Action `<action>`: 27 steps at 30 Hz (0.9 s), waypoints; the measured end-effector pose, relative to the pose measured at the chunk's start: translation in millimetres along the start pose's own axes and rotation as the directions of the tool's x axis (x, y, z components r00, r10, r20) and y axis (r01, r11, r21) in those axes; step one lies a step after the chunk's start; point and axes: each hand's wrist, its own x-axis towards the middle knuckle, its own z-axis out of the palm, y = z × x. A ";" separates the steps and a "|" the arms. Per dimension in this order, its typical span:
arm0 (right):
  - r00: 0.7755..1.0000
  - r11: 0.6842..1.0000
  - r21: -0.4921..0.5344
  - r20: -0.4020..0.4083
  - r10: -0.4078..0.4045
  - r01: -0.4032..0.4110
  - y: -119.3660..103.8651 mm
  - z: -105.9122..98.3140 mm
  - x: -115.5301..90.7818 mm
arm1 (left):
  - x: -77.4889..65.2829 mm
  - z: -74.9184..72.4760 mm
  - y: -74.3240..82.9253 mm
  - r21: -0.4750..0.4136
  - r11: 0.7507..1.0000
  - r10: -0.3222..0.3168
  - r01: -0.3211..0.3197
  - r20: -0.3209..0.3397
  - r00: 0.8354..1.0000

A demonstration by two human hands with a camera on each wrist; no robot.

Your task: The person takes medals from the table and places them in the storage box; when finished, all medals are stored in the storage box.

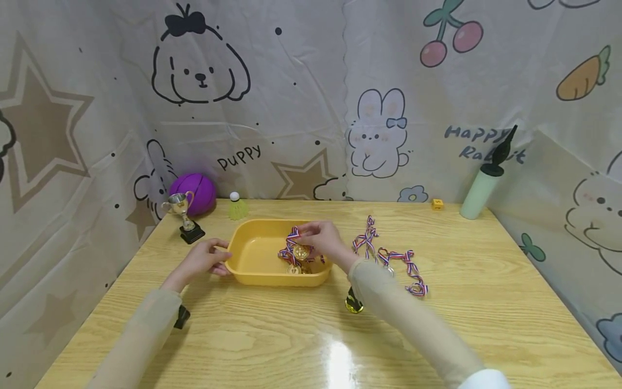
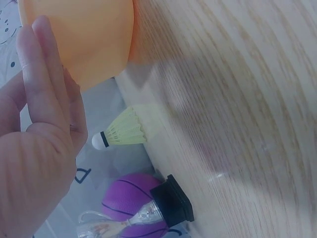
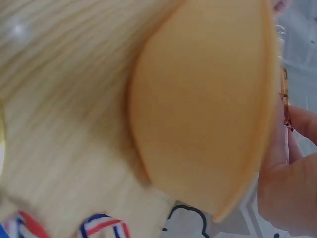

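Gold medal (image 1: 301, 252) is pinched in my right hand (image 1: 324, 239) over the yellow tub (image 1: 272, 280), which my left hand (image 1: 206, 257), fingers extended, seemingly steadies

Plain pale-beige long sleeves (image 1: 138, 332) (the right one meets white fabric (image 1: 485, 380) higher up).

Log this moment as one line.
left hand: touches yellow tray; right hand: holds gold medal; another medal: inside tray; striped ribbons: on table
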 end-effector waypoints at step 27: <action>0.993 0.888 -0.445 0.079 -0.089 0.115 13.5 26.0 0.5 | 0.8 -0.1 -1.8 -0.017 1.000 0.006 -0.006 0.005 1.000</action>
